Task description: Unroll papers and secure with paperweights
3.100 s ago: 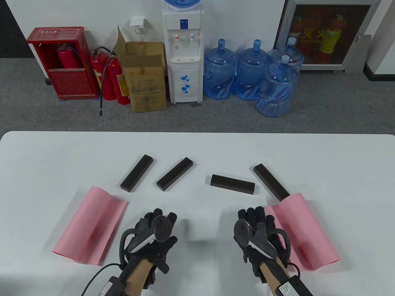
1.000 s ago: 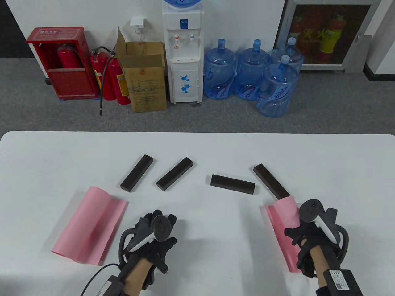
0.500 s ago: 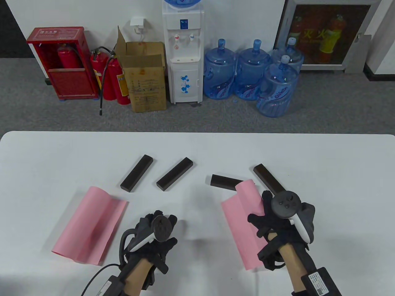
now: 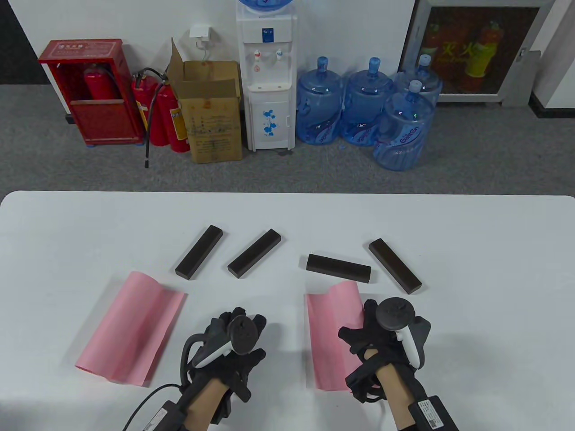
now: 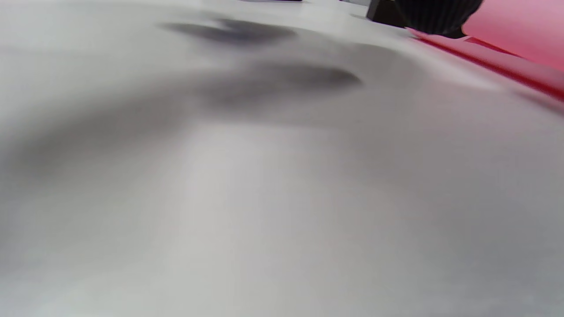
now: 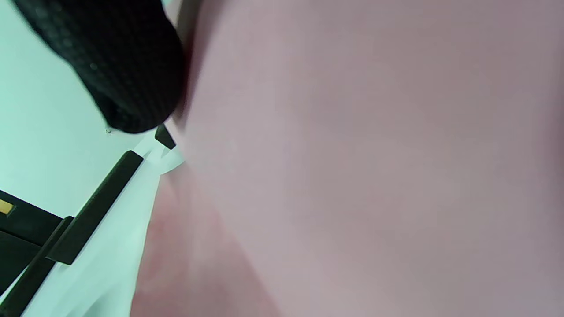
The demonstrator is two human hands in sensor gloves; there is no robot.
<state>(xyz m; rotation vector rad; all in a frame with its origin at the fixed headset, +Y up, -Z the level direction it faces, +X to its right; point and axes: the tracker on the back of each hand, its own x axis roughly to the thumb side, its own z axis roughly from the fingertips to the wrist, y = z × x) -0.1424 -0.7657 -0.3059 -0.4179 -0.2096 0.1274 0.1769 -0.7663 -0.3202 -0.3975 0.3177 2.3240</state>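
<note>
On the white table point(image 4: 494, 251): two curled pink paper sheets and four dark bar paperweights. Paperweights lie in a loose row at mid-table: far-left bar point(image 4: 199, 258), second bar point(image 4: 254, 253), third bar point(image 4: 339, 268), far-right bar point(image 4: 395, 266). Left pink sheet point(image 4: 130, 328) lies alone near the left edge. Right pink sheet point(image 4: 332, 334) lies just near of the third bar, gripped along its right edge by the right hand point(image 4: 382, 341). Left hand point(image 4: 231, 348) rests between the sheets, holding nothing; whether its fingers are spread cannot be told.
</note>
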